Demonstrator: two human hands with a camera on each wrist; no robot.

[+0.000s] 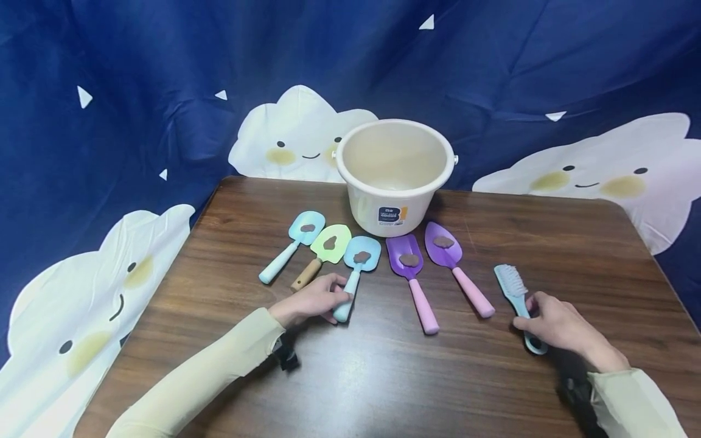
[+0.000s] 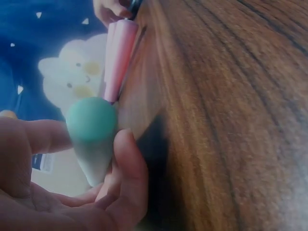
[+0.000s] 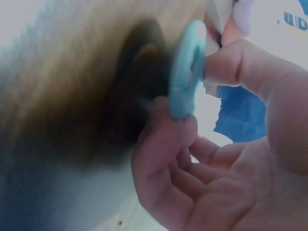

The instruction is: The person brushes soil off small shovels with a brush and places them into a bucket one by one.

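Note:
My left hand [image 1: 317,298] holds the handle of a light blue trowel [image 1: 354,281] between thumb and fingers. A brown lump [image 1: 361,257] sits on its blade. In the left wrist view the round handle end [image 2: 91,119] shows between the fingers. At the right, my right hand [image 1: 564,325] pinches the handle of a light blue scrub brush [image 1: 516,297], its white bristles turned up. Close up, the brush's looped handle end [image 3: 181,102] lies between thumb and fingers. Left of my left hand lie a green trowel [image 1: 341,236] with a wooden handle and another blue trowel [image 1: 278,263].
Two purple trowels with pink handles, one square-ended [image 1: 423,304] and one pointed [image 1: 472,293], lie between the hands. Each trowel carries a brown lump. Behind them a beige bucket [image 1: 378,210] stands on the wooden table [image 1: 438,389], before a blue cloud-print curtain [image 1: 164,48].

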